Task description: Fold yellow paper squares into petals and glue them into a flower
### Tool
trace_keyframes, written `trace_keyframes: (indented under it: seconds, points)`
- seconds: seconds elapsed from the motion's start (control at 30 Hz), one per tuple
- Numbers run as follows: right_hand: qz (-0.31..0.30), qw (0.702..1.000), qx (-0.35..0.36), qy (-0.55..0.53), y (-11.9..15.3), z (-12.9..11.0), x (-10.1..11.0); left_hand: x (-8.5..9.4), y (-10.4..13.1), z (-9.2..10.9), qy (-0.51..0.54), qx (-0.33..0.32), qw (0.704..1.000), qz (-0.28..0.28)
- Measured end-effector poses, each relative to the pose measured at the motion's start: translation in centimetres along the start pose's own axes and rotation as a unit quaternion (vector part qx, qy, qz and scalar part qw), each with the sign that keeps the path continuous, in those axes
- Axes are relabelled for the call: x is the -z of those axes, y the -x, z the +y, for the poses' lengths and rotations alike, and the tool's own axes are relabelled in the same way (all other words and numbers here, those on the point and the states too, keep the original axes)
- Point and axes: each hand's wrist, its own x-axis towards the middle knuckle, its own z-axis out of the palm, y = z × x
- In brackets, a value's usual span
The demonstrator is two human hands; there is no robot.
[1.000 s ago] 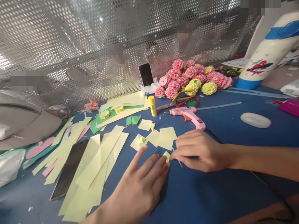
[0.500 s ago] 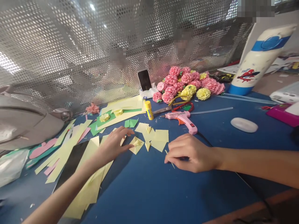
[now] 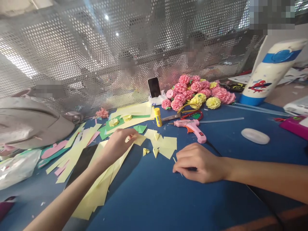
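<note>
My left hand is closed in a pinch on a yellow paper square, whose free corner points right. Just below it on the blue table, two small folded yellow paper pieces lie side by side. A third folded piece rests on the loose yellow squares between my hands. My right hand is closed, fingertips down near the table, with a thin pale stick poking out on both sides of the fingers. Its middle is hidden by them.
Behind the papers stand a yellow glue stick, scissors and a pink glue gun with its cord. Pink and yellow paper flowers, a phone and a bottle line the back. Yellow strips lie left.
My left hand has closed on the yellow square and lifted or tilted it; the folded piece that lay on it now sits on the table. My right hand keeps the stick. The view has shifted slightly.
</note>
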Motion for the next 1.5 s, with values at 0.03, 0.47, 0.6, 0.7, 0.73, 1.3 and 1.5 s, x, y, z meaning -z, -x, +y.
trace_keyframes:
  seconds: [0.03,0.47,0.6,0.7,0.73,1.3,1.5]
  points:
    - [0.001,1.000,-0.004,0.000,0.0,0.0,0.0,0.4,0.2,0.4,0.008,0.001,1.000,0.026]
    - [-0.049,0.989,-0.131,-0.047,-0.6,0.0,0.1,-4.1,5.1,7.6,0.173,-0.105,0.979,-0.029]
    - [-0.053,0.992,-0.112,-0.021,-0.5,-0.1,-0.1,-5.5,5.1,7.0,0.158,-0.122,0.979,-0.030]
    - [-0.038,0.994,-0.105,-0.001,-0.4,-0.1,-0.2,-5.6,4.8,6.8,0.134,-0.139,0.981,-0.012]
    - [-0.037,0.994,-0.098,0.006,-0.4,-0.1,-0.2,-5.6,4.7,6.7,0.126,-0.146,0.981,-0.008]
    - [-0.037,0.986,0.066,0.148,-0.4,-0.4,-0.2,-5.6,5.7,5.7,-0.035,-0.338,0.933,0.114]
    - [-0.046,0.982,0.102,0.154,-0.5,-0.3,0.1,-6.0,6.6,5.4,-0.011,-0.348,0.930,0.115]
